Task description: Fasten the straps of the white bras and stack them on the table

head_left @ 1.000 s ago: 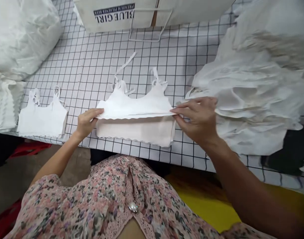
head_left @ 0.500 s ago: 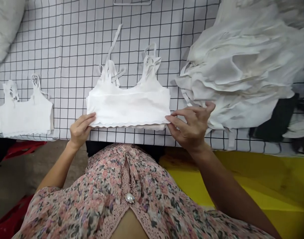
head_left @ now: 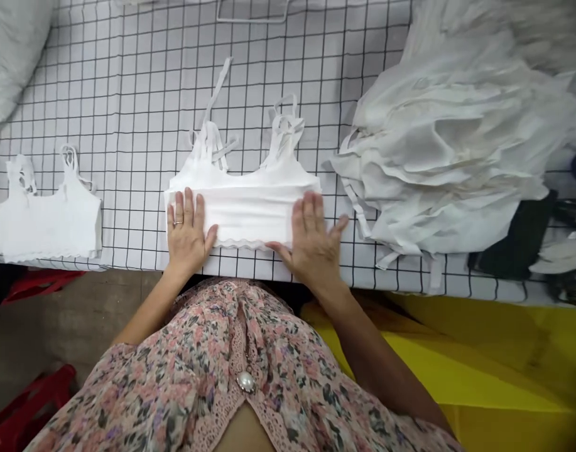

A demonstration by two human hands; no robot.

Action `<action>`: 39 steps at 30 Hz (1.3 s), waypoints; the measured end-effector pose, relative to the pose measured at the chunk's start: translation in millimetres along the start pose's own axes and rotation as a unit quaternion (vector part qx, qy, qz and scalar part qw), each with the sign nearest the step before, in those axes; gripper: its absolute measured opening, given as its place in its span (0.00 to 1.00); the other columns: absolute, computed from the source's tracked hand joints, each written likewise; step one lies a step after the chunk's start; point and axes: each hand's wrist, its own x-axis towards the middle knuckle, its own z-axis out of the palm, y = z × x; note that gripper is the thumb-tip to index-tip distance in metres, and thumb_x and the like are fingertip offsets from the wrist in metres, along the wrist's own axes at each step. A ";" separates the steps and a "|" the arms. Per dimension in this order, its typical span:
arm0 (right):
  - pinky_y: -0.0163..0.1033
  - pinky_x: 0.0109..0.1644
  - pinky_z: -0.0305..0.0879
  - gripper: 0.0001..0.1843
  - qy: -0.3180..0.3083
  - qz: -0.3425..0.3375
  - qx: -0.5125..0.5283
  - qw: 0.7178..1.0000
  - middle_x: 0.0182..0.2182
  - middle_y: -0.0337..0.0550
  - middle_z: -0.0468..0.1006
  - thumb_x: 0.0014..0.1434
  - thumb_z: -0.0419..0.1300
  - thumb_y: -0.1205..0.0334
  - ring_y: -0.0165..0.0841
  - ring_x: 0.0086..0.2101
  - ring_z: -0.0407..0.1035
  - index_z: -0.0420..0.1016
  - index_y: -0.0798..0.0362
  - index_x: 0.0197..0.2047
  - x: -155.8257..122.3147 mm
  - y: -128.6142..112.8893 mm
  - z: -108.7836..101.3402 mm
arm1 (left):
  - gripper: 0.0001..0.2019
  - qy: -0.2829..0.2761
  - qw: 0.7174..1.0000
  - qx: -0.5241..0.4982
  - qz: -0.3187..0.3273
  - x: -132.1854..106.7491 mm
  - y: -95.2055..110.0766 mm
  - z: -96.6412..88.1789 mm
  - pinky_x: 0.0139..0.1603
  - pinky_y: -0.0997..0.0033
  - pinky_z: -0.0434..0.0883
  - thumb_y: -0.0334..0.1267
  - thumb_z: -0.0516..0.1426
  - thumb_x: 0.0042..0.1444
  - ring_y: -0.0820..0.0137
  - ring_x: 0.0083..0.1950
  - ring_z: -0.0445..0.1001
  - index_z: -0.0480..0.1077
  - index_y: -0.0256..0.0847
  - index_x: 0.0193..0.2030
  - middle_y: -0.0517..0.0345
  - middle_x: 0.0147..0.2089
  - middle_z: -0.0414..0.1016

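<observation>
White camisole tops [head_left: 250,210] with thin straps lie stacked flat in front of me, the scalloped hem towards me and the straps pointing away. My left hand [head_left: 188,235] rests flat on the stack's left side, fingers stretched out, a ring on one finger. On its right side my right hand [head_left: 316,242] lies flat too, with thumb and little finger spread wide. Shallow creases run across the fabric between the palms. One strap [head_left: 218,88] reaches up and away from the stack's left shoulder.
A smaller stack of white tops [head_left: 47,223] lies at the left. A large heap of white garments [head_left: 457,150] covers the right, beside a dark cloth [head_left: 516,242]. A white bag [head_left: 14,56] sits far left on the checked tablecloth [head_left: 141,144]. Below are yellow boxes [head_left: 476,376] and a red stool [head_left: 31,405].
Both hands have let go of the hem corners and moved inward and up onto the top garment. Their fingers have opened out flat on it.
</observation>
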 end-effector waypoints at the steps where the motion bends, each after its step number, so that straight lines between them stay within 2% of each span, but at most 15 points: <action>1: 0.84 0.77 0.40 0.49 0.013 0.002 0.000 1.000 0.83 0.73 0.45 0.79 0.41 0.37 0.64 0.81 0.44 0.31 0.62 0.88 -4.5 8.6 -0.4 | 0.43 0.006 1.000 0.001 0.001 -3.1 -1.9 1.6 0.90 0.36 0.33 0.50 0.54 0.77 0.50 0.92 0.31 0.35 0.48 0.89 0.47 0.91 0.31; 4: 0.86 0.72 0.48 0.46 0.097 -0.020 0.018 0.995 0.81 0.75 0.53 0.79 0.45 0.39 0.70 0.78 0.51 0.44 0.61 0.87 6.2 36.3 -14.6 | 0.42 0.033 0.999 0.004 0.032 -8.9 -4.2 -4.9 0.91 0.37 0.39 0.48 0.55 0.78 0.53 0.91 0.32 0.36 0.48 0.89 0.45 0.90 0.36; 8: 0.69 0.72 0.63 0.23 0.198 -0.131 0.111 0.965 0.64 0.58 0.80 0.79 0.53 0.53 0.57 0.67 0.68 0.78 0.49 0.68 103.6 45.7 -47.4 | 0.33 0.075 0.994 -0.004 0.078 4.1 0.0 -21.1 0.90 0.36 0.48 0.40 0.52 0.80 0.57 0.91 0.41 0.47 0.47 0.87 0.43 0.87 0.54; 11: 0.64 0.65 0.68 0.19 0.176 -0.224 0.150 0.947 0.50 0.53 0.84 0.78 0.52 0.58 0.51 0.56 0.72 0.86 0.45 0.49 213.6 24.4 -53.6 | 0.32 0.066 0.995 -0.006 0.079 20.4 1.2 -22.3 0.90 0.34 0.50 0.38 0.52 0.79 0.55 0.90 0.43 0.49 0.46 0.86 0.42 0.86 0.57; 13: 0.65 0.65 0.67 0.18 0.120 -0.250 0.162 0.947 0.46 0.53 0.82 0.76 0.53 0.63 0.49 0.54 0.71 0.86 0.47 0.45 281.7 5.3 -43.7 | 0.33 0.042 0.997 -0.003 0.069 26.5 0.4 -16.3 0.90 0.33 0.50 0.40 0.52 0.79 0.52 0.90 0.44 0.50 0.44 0.86 0.40 0.86 0.55; 17: 0.73 0.76 0.50 0.11 -0.003 -0.284 0.172 0.943 0.30 0.42 0.76 0.71 0.62 0.64 0.41 0.48 0.68 0.80 0.50 0.35 364.9 -20.1 -10.8 | 0.35 0.010 0.999 0.006 0.048 24.3 1.0 -2.9 0.90 0.36 0.52 0.45 0.52 0.79 0.51 0.90 0.44 0.48 0.39 0.87 0.38 0.86 0.53; 20: 0.69 0.74 0.55 0.16 -0.039 -0.254 0.206 0.944 0.21 0.36 0.66 0.68 0.64 0.65 0.36 0.38 0.67 0.73 0.48 0.27 374.7 -25.2 2.3 | 0.37 0.004 0.999 0.007 0.044 19.8 4.3 -0.1 0.90 0.39 0.52 0.46 0.52 0.79 0.52 0.90 0.43 0.45 0.38 0.88 0.39 0.86 0.52; 23: 0.62 0.63 0.69 0.08 0.033 -0.179 0.302 0.936 0.27 0.40 0.76 0.65 0.64 0.66 0.38 0.36 0.70 0.78 0.47 0.33 357.8 -31.4 -6.6 | 0.37 0.003 0.999 -0.004 0.044 18.8 6.6 -0.2 0.91 0.40 0.52 0.46 0.53 0.79 0.53 0.90 0.42 0.45 0.38 0.88 0.39 0.87 0.52; 25: 0.55 0.55 0.74 0.06 0.047 -0.137 0.410 0.900 0.36 0.44 0.83 0.66 0.64 0.66 0.39 0.39 0.75 0.82 0.48 0.38 342.6 -39.8 -23.5 | 0.35 0.002 0.999 -0.021 0.039 19.0 7.8 -1.7 0.90 0.40 0.53 0.45 0.53 0.79 0.52 0.90 0.43 0.50 0.36 0.86 0.38 0.86 0.53; 29: 0.48 0.52 0.77 0.06 -0.025 -0.093 0.570 0.816 0.47 0.46 0.87 0.70 0.63 0.65 0.38 0.50 0.79 0.83 0.49 0.44 311.8 -58.7 -64.8 | 0.26 0.023 0.985 -0.171 0.020 21.6 14.5 -18.0 0.90 0.36 0.54 0.43 0.52 0.79 0.55 0.89 0.51 0.65 0.42 0.80 0.44 0.83 0.63; 31: 0.51 0.56 0.78 0.05 -0.023 -0.110 0.567 0.816 0.50 0.45 0.87 0.71 0.64 0.63 0.39 0.53 0.79 0.83 0.47 0.45 291.9 -64.1 -79.9 | 0.22 0.031 0.943 -0.331 -0.031 27.5 19.2 -33.0 0.89 0.38 0.57 0.43 0.53 0.79 0.57 0.87 0.59 0.73 0.46 0.74 0.48 0.79 0.71; 32: 0.54 0.58 0.78 0.05 -0.007 -0.135 0.550 0.824 0.50 0.44 0.87 0.71 0.65 0.61 0.41 0.53 0.79 0.83 0.45 0.44 279.9 -65.2 -84.8 | 0.20 0.020 0.902 -0.425 -0.075 32.3 20.8 -40.5 0.88 0.40 0.61 0.45 0.55 0.78 0.58 0.84 0.65 0.75 0.46 0.71 0.48 0.77 0.74; 35: 0.64 0.63 0.76 0.07 0.047 -0.251 0.455 0.853 0.47 0.41 0.88 0.71 0.65 0.60 0.45 0.53 0.80 0.86 0.41 0.44 235.6 -62.5 -87.6 | 0.20 -0.075 0.701 -0.674 -0.222 53.3 19.0 -54.9 0.81 0.43 0.71 0.51 0.56 0.76 0.55 0.74 0.79 0.80 0.41 0.63 0.42 0.69 0.82; 37: 0.67 0.64 0.74 0.10 0.056 -0.334 0.388 0.857 0.45 0.39 0.89 0.69 0.65 0.63 0.46 0.56 0.80 0.87 0.38 0.46 202.3 -57.1 -80.9 | 0.24 -0.137 0.570 -0.759 -0.285 68.4 12.9 -55.2 0.78 0.43 0.75 0.55 0.53 0.77 0.53 0.69 0.83 0.81 0.38 0.57 0.37 0.64 0.85; 39: 0.68 0.68 0.72 0.13 0.051 -0.409 0.326 0.851 0.46 0.37 0.89 0.69 0.66 0.68 0.44 0.58 0.80 0.86 0.38 0.47 170.1 -50.6 -70.0 | 0.27 -0.179 0.497 -0.788 -0.316 80.0 6.6 -50.7 0.76 0.45 0.77 0.57 0.50 0.78 0.51 0.67 0.85 0.82 0.35 0.53 0.34 0.61 0.86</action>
